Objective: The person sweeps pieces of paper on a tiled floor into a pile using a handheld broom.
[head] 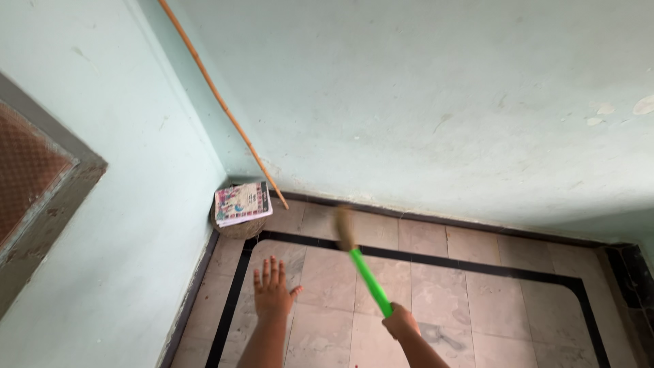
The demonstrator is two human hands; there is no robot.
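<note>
My right hand grips the lower end of a bright green broom handle. The handle slants up and to the left, and its brownish bristle head is blurred above the tiled floor near the far wall. My left hand is held out flat over the floor with its fingers spread, holding nothing. It is to the left of the broom and apart from it.
A thin wooden stick leans in the corner of the pale green walls. Below it a round basket holds a colourful book. The tiled floor has a black border line. A dark framed panel is on the left wall.
</note>
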